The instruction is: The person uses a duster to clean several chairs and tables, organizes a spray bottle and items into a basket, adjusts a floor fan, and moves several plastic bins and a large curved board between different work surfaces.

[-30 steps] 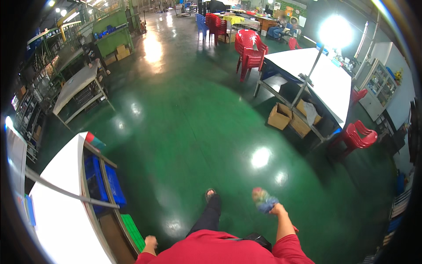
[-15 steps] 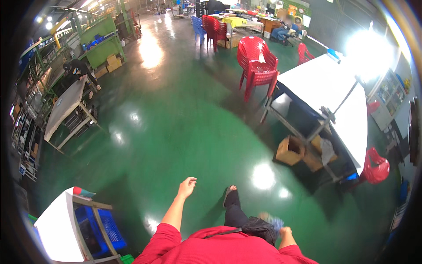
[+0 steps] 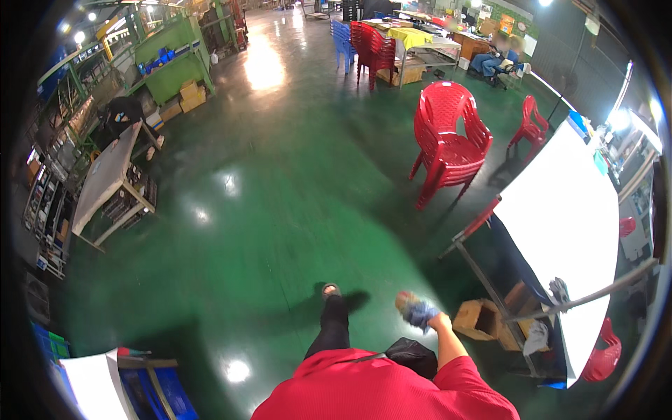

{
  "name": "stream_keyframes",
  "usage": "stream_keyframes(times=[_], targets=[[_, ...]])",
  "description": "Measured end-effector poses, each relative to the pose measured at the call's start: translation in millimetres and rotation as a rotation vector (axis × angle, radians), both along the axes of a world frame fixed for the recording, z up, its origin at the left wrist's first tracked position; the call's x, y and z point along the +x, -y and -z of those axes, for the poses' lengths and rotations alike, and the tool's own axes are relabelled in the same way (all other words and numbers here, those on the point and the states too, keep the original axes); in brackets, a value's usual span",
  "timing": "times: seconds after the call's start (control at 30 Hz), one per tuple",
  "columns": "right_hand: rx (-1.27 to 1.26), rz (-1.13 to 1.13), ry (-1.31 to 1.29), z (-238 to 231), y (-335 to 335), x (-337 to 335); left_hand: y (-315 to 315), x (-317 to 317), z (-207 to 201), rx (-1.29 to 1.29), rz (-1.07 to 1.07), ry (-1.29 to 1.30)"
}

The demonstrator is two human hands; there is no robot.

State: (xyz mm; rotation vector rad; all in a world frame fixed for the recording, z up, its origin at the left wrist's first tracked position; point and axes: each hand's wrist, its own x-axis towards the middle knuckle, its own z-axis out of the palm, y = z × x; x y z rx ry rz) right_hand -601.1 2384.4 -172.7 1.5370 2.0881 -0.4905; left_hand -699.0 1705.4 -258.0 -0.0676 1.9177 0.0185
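Note:
My right hand (image 3: 439, 322) is held out low in front of me, its fingers wrapped round a blurred bundle (image 3: 418, 310). The bundle is blue-grey near my fingers and tan with some green and red at its far end; its exact kind is too smeared to make out. Below my wrist a black waist bag (image 3: 413, 358) hangs against my red shirt. My left hand is out of the picture. One of my feet, in a sandal (image 3: 331, 290), is stretched forward on the green floor.
To the right stands a bright white-topped table (image 3: 560, 210) with a cardboard box (image 3: 477, 319) beneath it. Stacked red chairs (image 3: 451, 147) stand ahead of it. At left, a person (image 3: 126, 115) bends by a low table (image 3: 108, 175). A white-topped stand (image 3: 98, 385) is near left.
I have moved forward across the floor. My right hand has swung forward with the bundle, while my left hand has gone out of view. The stacked red chairs look nearer.

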Motion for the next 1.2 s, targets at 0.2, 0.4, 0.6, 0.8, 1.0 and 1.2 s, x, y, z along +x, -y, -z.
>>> stream_keyframes(times=[0.2,0.4,0.6,0.8,1.0,1.2], targets=[[0.011,0.095,-0.352,-30.0,-62.1,-257.3,-147.0,-299.0,56.0,0.122,0.615,-0.337],[-0.108,0.245,-0.647,-44.9,-161.1,-355.6,-541.5,-685.5,-156.4,1.041,-0.138,-0.881],[0.024,0.22,-0.615,9.7,-303.3,-443.9,-739.1,-831.0,-194.9,1.331,-0.343,-0.699],[0.034,0.002,-0.486,-53.2,-453.9,-689.6,-638.7,-796.3,17.3,0.36,0.519,-0.362],[0.014,-0.151,-0.731,-67.3,-578.0,-908.1,-641.1,-813.6,-4.5,0.067,0.2,-0.018],[-0.031,0.072,-1.006,-29.8,-670.5,-1095.0,-767.8,-1009.5,44.9,0.07,0.272,-0.015]])
